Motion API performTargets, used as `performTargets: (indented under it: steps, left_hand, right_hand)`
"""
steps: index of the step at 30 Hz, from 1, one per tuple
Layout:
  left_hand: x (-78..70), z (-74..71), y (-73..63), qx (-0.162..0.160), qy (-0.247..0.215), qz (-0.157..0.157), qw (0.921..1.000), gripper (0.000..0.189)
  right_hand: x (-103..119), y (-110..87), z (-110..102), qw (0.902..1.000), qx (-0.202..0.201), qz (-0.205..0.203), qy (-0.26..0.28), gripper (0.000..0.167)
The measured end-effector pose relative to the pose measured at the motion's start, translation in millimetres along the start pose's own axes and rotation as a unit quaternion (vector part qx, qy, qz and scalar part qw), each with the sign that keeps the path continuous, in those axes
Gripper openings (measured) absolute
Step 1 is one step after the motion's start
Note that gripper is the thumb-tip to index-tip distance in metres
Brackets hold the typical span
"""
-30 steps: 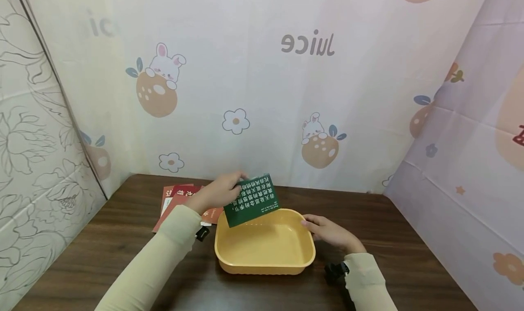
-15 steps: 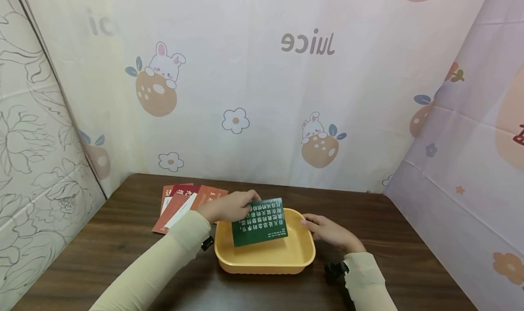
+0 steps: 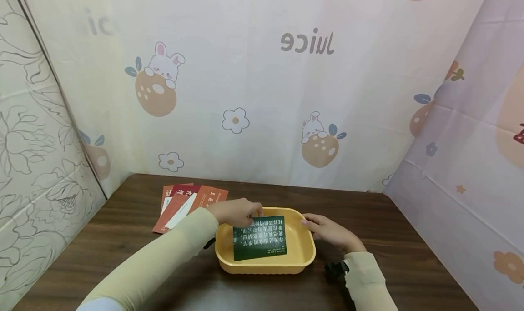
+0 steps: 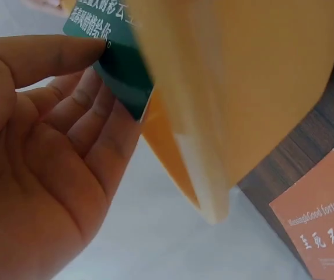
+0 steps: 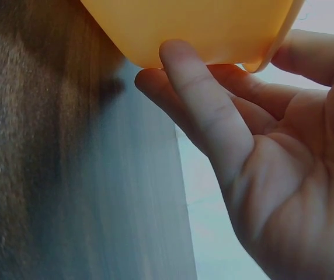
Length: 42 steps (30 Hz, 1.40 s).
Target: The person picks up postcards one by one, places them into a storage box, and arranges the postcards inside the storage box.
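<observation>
A dark green card [image 3: 260, 239] printed with rows of white Chinese characters lies tilted within the yellow plastic basin [image 3: 294, 252]. My left hand [image 3: 237, 212] reaches over the basin's back left rim and pinches the card's upper left edge; in the left wrist view the thumb is on the printed face of the card [image 4: 123, 81] and the fingers are behind it. At the basin's right side, my right hand [image 3: 329, 231] grips the rim. Seen from the right wrist, its thumb hooks the rim while the other fingers [image 5: 205, 99] press the outer wall of the basin [image 5: 196, 29].
Several red and orange cards [image 3: 180, 206] lie overlapping on the dark wooden table [image 3: 389, 238], left of the basin and partly behind the left forearm. Printed curtains [image 3: 262, 83] hang at the table's back and sides.
My left hand has moved down and slightly right, lowering the green card from above the back rim into the basin. My right hand has stayed on the rim.
</observation>
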<state>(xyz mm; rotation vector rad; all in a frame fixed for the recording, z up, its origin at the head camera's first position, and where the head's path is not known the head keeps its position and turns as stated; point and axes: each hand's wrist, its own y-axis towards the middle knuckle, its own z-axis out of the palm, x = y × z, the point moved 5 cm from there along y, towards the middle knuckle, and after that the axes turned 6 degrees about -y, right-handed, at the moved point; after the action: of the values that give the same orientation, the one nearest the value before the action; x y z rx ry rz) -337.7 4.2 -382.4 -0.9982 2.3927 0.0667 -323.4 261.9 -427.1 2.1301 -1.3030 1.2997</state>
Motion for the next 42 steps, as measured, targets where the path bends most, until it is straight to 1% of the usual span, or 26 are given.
performTargets:
  steps: [5,11,15,17,21,23,25,29,33,38,42]
  left_hand:
    - [-3.0,4.4,7.0,0.003,0.033,0.000,0.9994,0.020]
    - [-4.3,11.0,12.2,0.019,0.083,-0.022,0.9962,0.024]
    - [-5.3,12.6,18.0,0.022,0.137,-0.033,0.9898,0.030]
    - [-6.7,12.7,22.0,0.027,0.161,-0.033,0.9861,0.032]
    - [-13.5,11.5,29.6,0.038,0.189,-0.035,0.9807,0.030]
    - [-17.5,10.4,32.2,0.043,0.204,-0.041,0.9772,0.027]
    - [-20.2,10.3,34.0,0.049,0.213,-0.055,0.9742,0.025]
    - [-24.9,14.4,36.1,0.063,0.248,-0.068,0.9642,0.023]
    - [-26.9,20.3,36.3,0.053,0.264,-0.070,0.9606,0.025]
    - [-24.6,26.7,35.4,0.042,0.260,-0.080,0.9613,0.026]
    - [-26.4,27.5,35.0,0.033,0.256,-0.070,0.9637,0.025]
  right_hand:
    - [0,-0.5,0,1.0000,0.003,-0.005,0.004,0.055]
    - [-1,-0.4,1,1.0000,-0.006,0.006,-0.002,0.056]
    - [0,-1.6,1,0.9999,-0.010,0.007,-0.006,0.056]
    - [-1,-2.2,0,0.9999,-0.010,0.006,-0.008,0.055]
    - [-2,-2.9,-1,0.9999,-0.009,0.007,-0.010,0.054]
    - [-3,-2.8,-1,0.9999,-0.009,0.006,-0.008,0.055]
    - [-3,-2.6,-1,0.9999,-0.008,0.004,-0.008,0.055]
    - [-2,-2.3,0,0.9999,-0.008,0.004,-0.010,0.055]
    - [-2,-0.8,0,0.9998,-0.012,0.006,-0.013,0.056]
    - [-1,1.1,0,0.9998,-0.011,0.002,-0.016,0.055]
    - [-1,1.4,0,0.9998,-0.009,-0.001,-0.017,0.055]
